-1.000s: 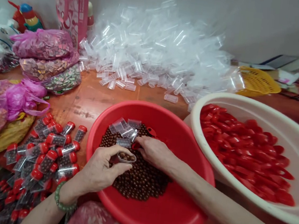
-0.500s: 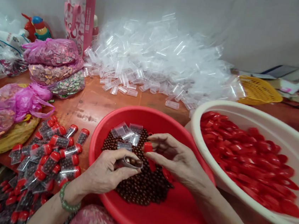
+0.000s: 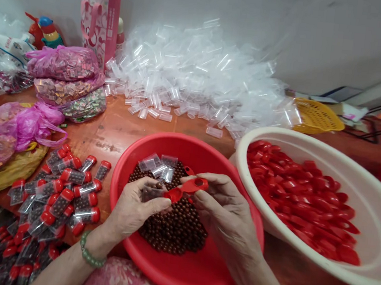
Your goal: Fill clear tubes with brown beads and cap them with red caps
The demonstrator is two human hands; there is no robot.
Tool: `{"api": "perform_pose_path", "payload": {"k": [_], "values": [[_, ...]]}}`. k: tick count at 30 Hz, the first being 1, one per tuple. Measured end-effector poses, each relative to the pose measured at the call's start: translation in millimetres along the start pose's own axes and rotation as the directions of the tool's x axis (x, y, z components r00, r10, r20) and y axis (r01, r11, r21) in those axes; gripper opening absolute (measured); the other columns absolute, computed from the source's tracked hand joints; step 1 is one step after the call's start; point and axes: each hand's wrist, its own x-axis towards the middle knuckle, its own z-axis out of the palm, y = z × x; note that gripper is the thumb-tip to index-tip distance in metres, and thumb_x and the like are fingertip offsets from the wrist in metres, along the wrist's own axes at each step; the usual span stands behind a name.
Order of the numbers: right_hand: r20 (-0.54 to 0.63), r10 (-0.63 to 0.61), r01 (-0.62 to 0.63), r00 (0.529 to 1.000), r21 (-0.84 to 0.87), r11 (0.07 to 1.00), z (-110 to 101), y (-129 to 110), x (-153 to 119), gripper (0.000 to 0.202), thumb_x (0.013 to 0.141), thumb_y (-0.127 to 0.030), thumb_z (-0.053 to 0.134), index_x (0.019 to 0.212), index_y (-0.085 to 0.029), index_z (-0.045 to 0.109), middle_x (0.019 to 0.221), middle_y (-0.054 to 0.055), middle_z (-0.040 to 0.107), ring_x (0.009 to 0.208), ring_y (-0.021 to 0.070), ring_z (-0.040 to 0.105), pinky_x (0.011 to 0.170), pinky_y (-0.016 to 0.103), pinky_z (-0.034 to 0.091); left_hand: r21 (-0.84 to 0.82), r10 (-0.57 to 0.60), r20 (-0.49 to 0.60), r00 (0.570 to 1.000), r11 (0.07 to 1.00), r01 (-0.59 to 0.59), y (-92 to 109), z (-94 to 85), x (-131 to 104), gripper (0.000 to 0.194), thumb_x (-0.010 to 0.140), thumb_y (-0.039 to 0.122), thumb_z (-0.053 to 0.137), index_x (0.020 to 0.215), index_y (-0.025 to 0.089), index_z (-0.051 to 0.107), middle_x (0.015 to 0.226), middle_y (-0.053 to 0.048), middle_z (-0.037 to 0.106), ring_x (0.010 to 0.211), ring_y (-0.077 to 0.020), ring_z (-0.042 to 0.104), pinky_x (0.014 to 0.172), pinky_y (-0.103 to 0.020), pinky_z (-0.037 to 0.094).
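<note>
Right hand (image 3: 226, 205) grips red cap (image 3: 191, 186), apparently by its end.

- Paper carrier bag (image 3: 96, 23), pink and white, upright at the wall: 1 column of pale characters runs down the pink side panel (image 3: 112, 30). Characters too small and blurred to read.
- Same panel: 1 small pale block of print sits beside the column. Content illegible.
- White packet (image 3: 15, 47), far left, behind the pink plastic bags: 1 short run of red characters on its face, slanted. Wording cannot be made out.
- Bottle (image 3: 120, 37), just beside the carrier bag: pale marks on its red lower part. Cannot tell whether these are lettering.
- Finding: 0 texts, brands or numbers legible.
</note>
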Motion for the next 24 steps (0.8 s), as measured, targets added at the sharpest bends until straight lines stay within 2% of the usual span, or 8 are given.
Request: {"api": "perform_pose_path", "payload": {"k": [3, 5, 7, 10, 14, 18, 22, 24], "values": [[-0.029, -0.067, 0.061, 0.997, -0.175, 0.983, -9.5, 0.6, -4.8, 0.024, 0.075, -0.038, 0.076, 0.091, -0.025, 0.066, 0.088, 0.004, 0.074, 0.08, 0.0168, 0.071, 0.072, 0.027, 0.058, -0.116, -0.058, -0.016, 0.998, 0.992, 0.056, -1.9, -0.5, 0.9, 0.037, 0.064, 0.032, 0.081, 0.087, 0.014, 0.059, 0.073, 0.001, 0.064, 0.063, -0.0104, 0.063, 0.067, -0.025, 0.049], [-0.008, -0.131, 0.123, 0.991, -0.292, 0.948, -16.8, -0.5, -7.8, 0.02, 0.076, -0.034, 0.075, 0.092, -0.025, 0.068, 0.088, 0.004, 0.074, 0.079, 0.0163, 0.071, 0.071, 0.026, 0.058, -0.13, -0.055, -0.028, 0.998, 0.99, 0.051, -1.9, -1.8, 2.2, 0.037, 0.064, 0.034, 0.081, 0.085, 0.013, 0.059, 0.07, 0.0, 0.065, 0.062, -0.0109, 0.063, 0.065, -0.025, 0.048], [0.071, -0.196, 0.208, 0.978, -0.41, 0.888, -22.2, -3.0, -9.9, 0.018, 0.077, -0.028, 0.073, 0.095, -0.025, 0.07, 0.09, 0.003, 0.074, 0.081, 0.0162, 0.071, 0.073, 0.026, 0.058, -0.079, -0.027, -0.048, 0.998, 0.997, 0.023, -1.0, -3.3, 3.1, 0.034, 0.067, 0.035, 0.079, 0.084, 0.013, 0.061, 0.068, 0.001, 0.064, 0.061, -0.0101, 0.061, 0.065, -0.024, 0.046], [0.269, -0.25, 0.361, 0.93, -0.542, 0.759, -23.3, -9.8, -9.9, 0.026, 0.08, -0.021, 0.07, 0.105, -0.027, 0.07, 0.096, 0.002, 0.074, 0.088, 0.016, 0.07, 0.082, 0.027, 0.056, 0.078, 0.012, -0.059, 0.998, 0.997, -0.007, 1.4, -4.4, 3.2, 0.028, 0.069, 0.033, 0.077, 0.081, 0.013, 0.063, 0.066, 0.002, 0.061, 0.061, -0.0079, 0.055, 0.064, -0.022, 0.042], [0.467, -0.225, 0.487, 0.855, -0.573, 0.66, -15.2, -18.5, -7.1, 0.036, 0.086, -0.015, 0.062, 0.119, -0.029, 0.064, 0.103, 0.003, 0.073, 0.091, 0.0148, 0.069, 0.081, 0.024, 0.057, 0.168, 0.035, -0.023, 0.999, 0.985, -0.031, 4.3, -4.0, 2.0, 0.024, 0.07, 0.032, 0.076, 0.08, 0.013, 0.064, 0.068, 0.002, 0.061, 0.063, -0.0085, 0.052, 0.063, -0.022, 0.039], [0.545, -0.194, 0.537, 0.816, -0.588, 0.605, -10.4, -22.1, -8.6, 0.039, 0.088, -0.015, 0.06, 0.125, -0.03, 0.06, 0.106, 0.003, 0.072, 0.093, 0.0161, 0.07, 0.08, 0.024, 0.058, 0.175, 0.036, -0.001, 0.999, 0.984, -0.036, 4.7, -3.7, 1.6, 0.022, 0.07, 0.03, 0.075, 0.078, 0.013, 0.065, 0.069, 0.002, 0.061, 0.064, -0.0091, 0.051, 0.064, -0.023, 0.04], [0.625, -0.1, 0.563, 0.774, -0.608, 0.559, -8.1, -29.2, -10.5, 0.046, 0.091, -0.014, 0.054, 0.133, -0.034, 0.053, 0.112, 0.003, 0.07, 0.097, 0.0166, 0.069, 0.079, 0.023, 0.058, 0.188, 0.008, 0.024, 1.0, 0.982, -0.012, 3.6, -4.6, 0.8, 0.02, 0.069, 0.027, 0.074, 0.08, 0.012, 0.066, 0.071, 0.001, 0.062, 0.066, -0.0099, 0.053, 0.067, -0.024, 0.041], [0.636, -0.077, 0.565, 0.768, -0.615, 0.551, -6.1, -32.5, -9.1, 0.046, 0.091, -0.014, 0.053, 0.132, -0.035, 0.054, 0.111, 0.003, 0.07, 0.095, 0.0161, 0.07, 0.075, 0.022, 0.058, 0.179, -0.008, 0.028, 1.0, 0.984, 0.003, 2.6, -5.4, 0.4, 0.02, 0.069, 0.027, 0.075, 0.079, 0.012, 0.066, 0.069, 0.002, 0.062, 0.065, -0.0097, 0.053, 0.067, -0.024, 0.042]]}}
